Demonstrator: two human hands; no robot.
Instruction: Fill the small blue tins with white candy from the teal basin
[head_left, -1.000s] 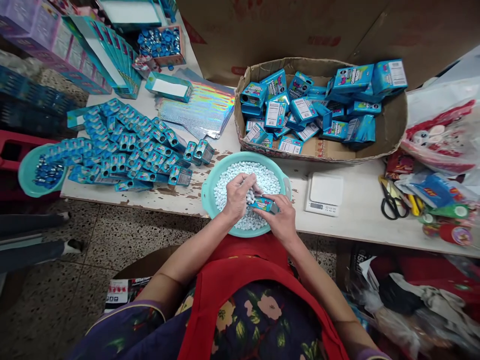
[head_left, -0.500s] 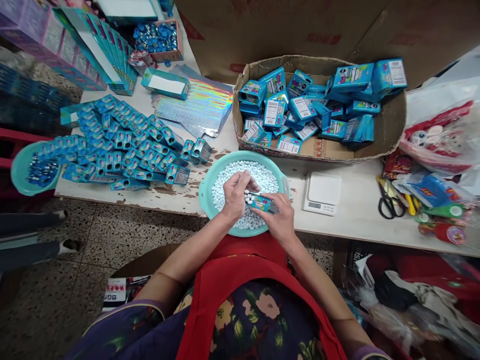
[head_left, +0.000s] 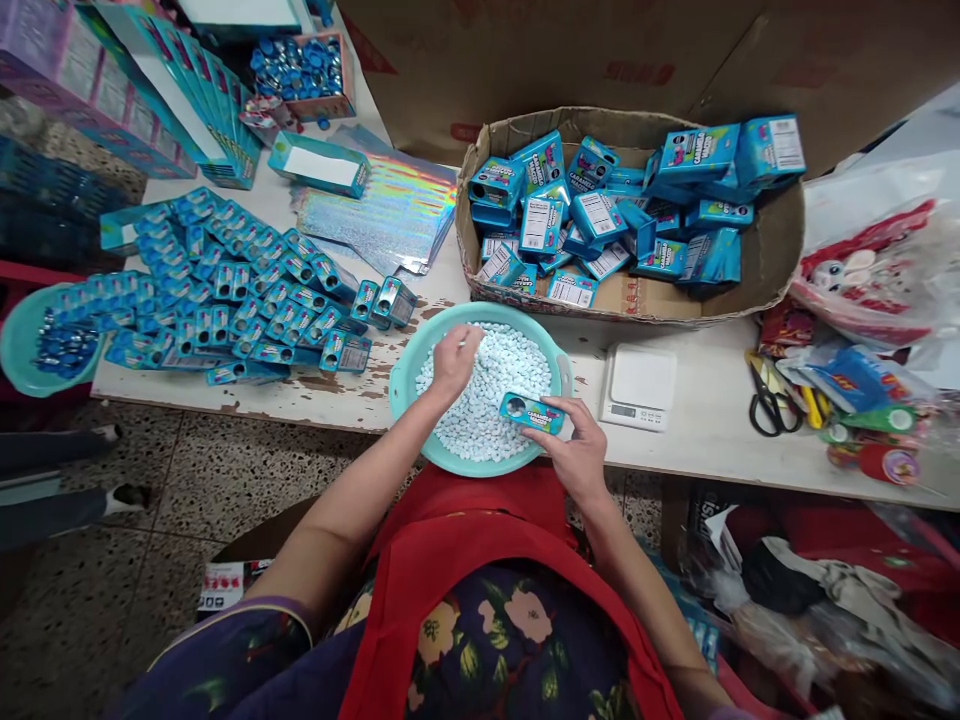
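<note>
A turquoise basin (head_left: 400, 385) full of small white candies (head_left: 480, 430) stands at the table's front edge. Over the left part of the candies is my left hand (head_left: 455, 362), its fingers curled in, with white candies at the fingertips; how many it holds is hidden. My right hand (head_left: 574, 445) grips a small blue candy box (head_left: 541, 414) between thumb and fingers above the basin's right side. The box lies tilted on its side, and a round hole shows in its left end.
Behind the basin, a cut-down carton (head_left: 630, 318) holds several blue boxes. Rows of blue boxes (head_left: 247, 300) cover the left. A white scale (head_left: 639, 385) and black scissors (head_left: 772, 400) lie to the right. Shiny sheets (head_left: 382, 220) and a bowl of blue caps (head_left: 67, 345) are farther left.
My left hand has moved away from the box's end, leftward and down to the candies. My right hand still holds the box, whose round hole now shows.
</note>
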